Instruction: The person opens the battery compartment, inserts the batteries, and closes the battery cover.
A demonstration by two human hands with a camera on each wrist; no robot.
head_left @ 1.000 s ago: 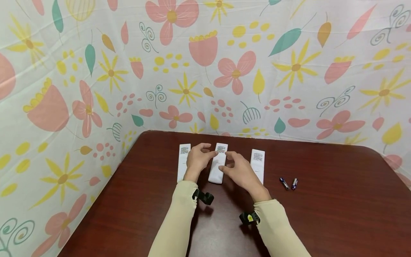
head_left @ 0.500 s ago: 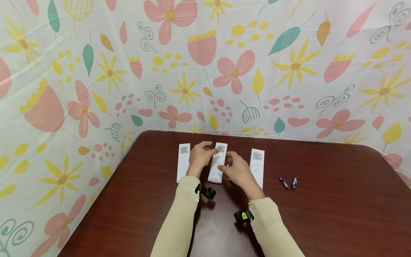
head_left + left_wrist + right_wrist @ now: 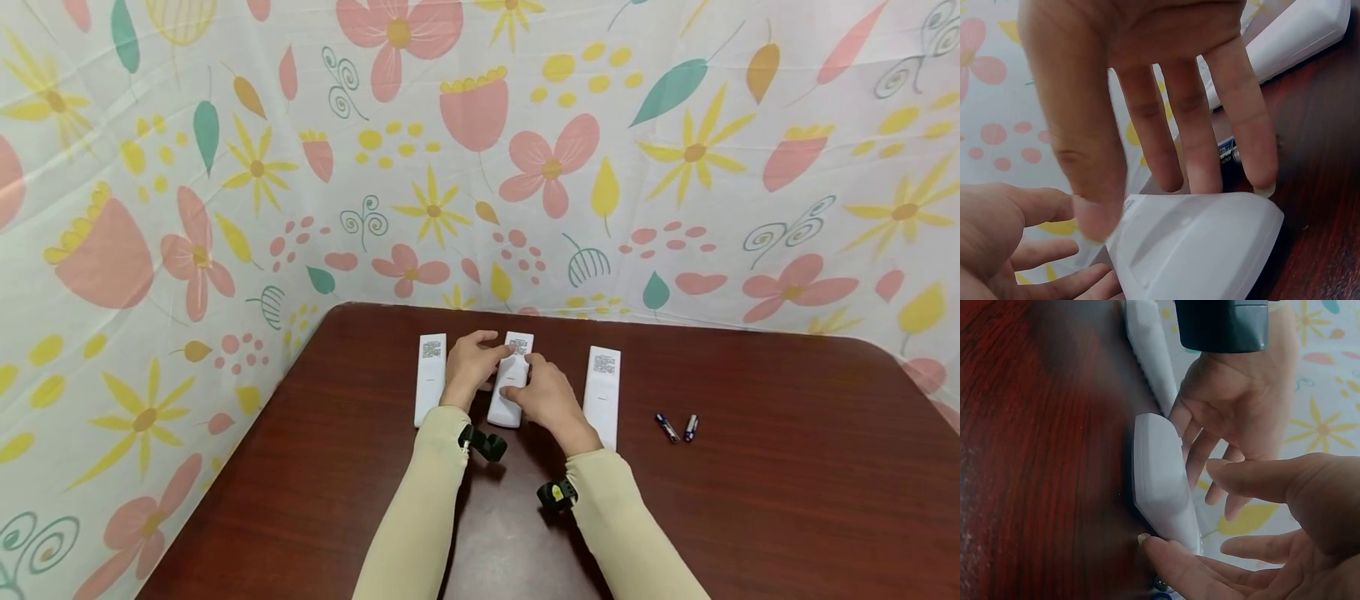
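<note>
Remote [image 3: 506, 412], oblong white plastic with printed label: on glossy red-brown wooden table [image 3: 780, 500], between two similar white remotes [image 3: 602, 398] | left hand [image 3: 471, 368]: at its left, thumb over it, fingers parted | right hand [image 3: 552, 398]: at its right, thumb and fingers wide; contact unclear | two blue-and-silver cylindrical batteries [image 3: 666, 427]: farther right

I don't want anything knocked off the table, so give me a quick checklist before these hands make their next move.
1. Middle remote lying on the table: ok.
2. Left hand and right hand on opposite sides of it: ok.
3. Secure grip on it: cannot tell; fingers are around it, but firm contact is unclear.
4. Left remote and right remote apart from it: ok.
5. Left battery and right battery clear of both hands: ok.
</note>
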